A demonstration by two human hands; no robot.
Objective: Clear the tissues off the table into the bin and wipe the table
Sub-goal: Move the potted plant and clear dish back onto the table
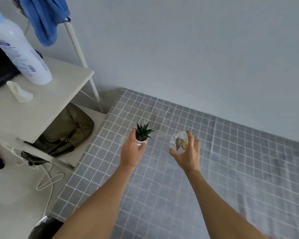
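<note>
Hands reach out over the grey tiled table (179,195) in the head view. Left hand (131,152) is curled partway round the small white pot of a spiky green plant (142,132), thumb and fingers on either side of it. Right hand (188,154) cups a clear glass bowl (177,142) with fingers spread wide; something brownish lies inside. No tissues can be made out on the table.
</note>
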